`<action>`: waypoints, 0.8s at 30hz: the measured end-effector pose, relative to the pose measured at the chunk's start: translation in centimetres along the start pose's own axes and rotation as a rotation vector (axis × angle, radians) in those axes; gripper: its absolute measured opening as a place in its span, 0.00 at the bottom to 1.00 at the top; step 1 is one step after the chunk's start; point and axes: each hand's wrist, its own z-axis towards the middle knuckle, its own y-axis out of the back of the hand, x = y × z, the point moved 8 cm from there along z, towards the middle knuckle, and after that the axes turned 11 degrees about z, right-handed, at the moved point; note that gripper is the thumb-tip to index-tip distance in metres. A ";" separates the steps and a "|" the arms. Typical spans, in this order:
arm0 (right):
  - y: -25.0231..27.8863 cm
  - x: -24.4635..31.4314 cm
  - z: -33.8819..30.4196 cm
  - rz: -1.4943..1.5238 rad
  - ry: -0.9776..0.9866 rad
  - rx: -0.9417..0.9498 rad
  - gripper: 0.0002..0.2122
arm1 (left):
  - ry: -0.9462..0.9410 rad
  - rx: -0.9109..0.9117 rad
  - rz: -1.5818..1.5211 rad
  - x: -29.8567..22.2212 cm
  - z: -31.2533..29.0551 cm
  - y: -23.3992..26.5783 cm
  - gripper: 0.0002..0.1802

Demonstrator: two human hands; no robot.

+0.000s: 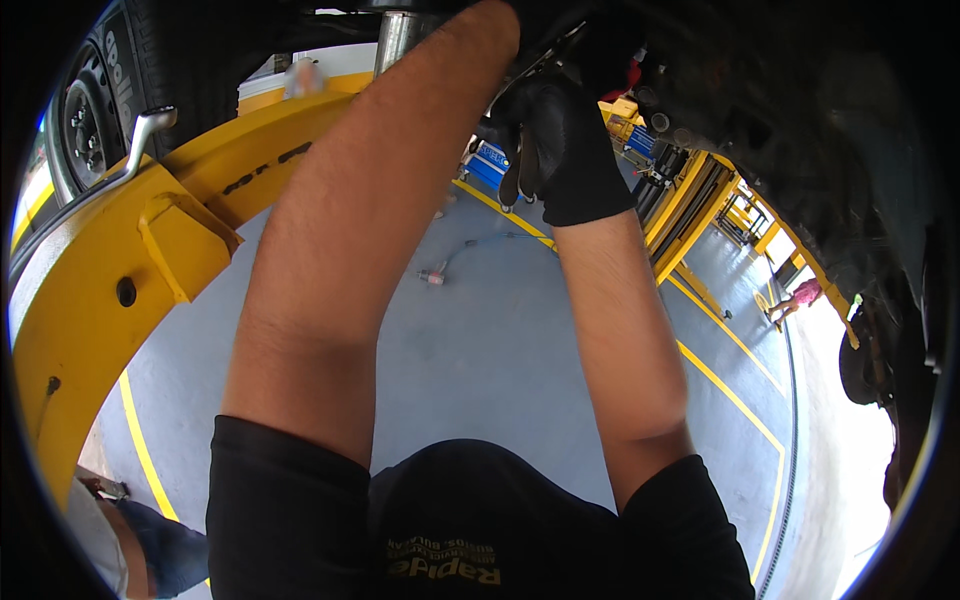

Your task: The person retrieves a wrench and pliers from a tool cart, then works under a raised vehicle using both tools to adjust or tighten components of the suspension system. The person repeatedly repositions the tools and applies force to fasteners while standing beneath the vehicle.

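Overhead is the dark underside of a raised vehicle [780, 90], and both my arms reach up to it. My right hand [560, 135], in a black glove, is closed with its fingers curled. Along its upper edge runs a thin, shiny metal bar [540, 65]; what the fingers grip is too dark to make out. My left forearm [400, 140] is bare and crosses up to the top edge, where the left hand is lost in the dark parts. Beside that forearm stands a bright metal cylinder [397, 42].
A yellow lift arm [110, 260] curves along the left, below a wheel [88, 120]. On the grey floor lies an air tool [432, 276] with a blue hose. A yellow lift post [690, 215] stands at right. People are at lower left [150, 540] and far right [800, 295].
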 end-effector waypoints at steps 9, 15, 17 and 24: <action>-1.5 2.3 1.2 -0.797 0.532 0.155 0.06 | -0.005 0.008 -0.003 0.0 -0.6 1.1 0.17; 2.4 -0.8 3.5 -0.159 0.081 0.025 0.10 | -0.016 0.001 0.005 0.0 -0.6 1.3 0.17; 2.0 -0.5 2.4 -0.019 -0.055 -0.052 0.11 | -0.015 -0.004 0.019 -0.1 -0.6 1.5 0.17; 1.4 -0.6 4.0 -0.036 0.035 0.121 0.11 | -0.027 -0.007 0.050 -0.7 -0.5 1.3 0.17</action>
